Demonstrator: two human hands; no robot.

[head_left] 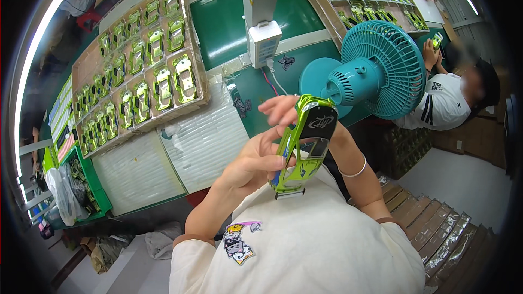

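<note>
A lime-green toy car body shell (314,125) with a black front panel and clear windows is held up in front of my chest, tilted upright. My left hand (260,158) is closed on its left side, thumb against the blue-marked edge. My right hand (280,110) is mostly hidden behind the shell; its fingertips show past the shell's upper left edge, and its wrist wears a bracelet (355,167). The shell hides how firmly the right hand grips. A thin black bar, like a spoiler (290,194), sits at the lower end.
A box (204,90) of several green car shells stands at left on the green table (218,19). Nearby are white padded sheets (204,136), a teal fan (381,71), a white power box (264,43) and small dark parts (242,106). A co-worker (449,95) sits at right beside stacked cartons.
</note>
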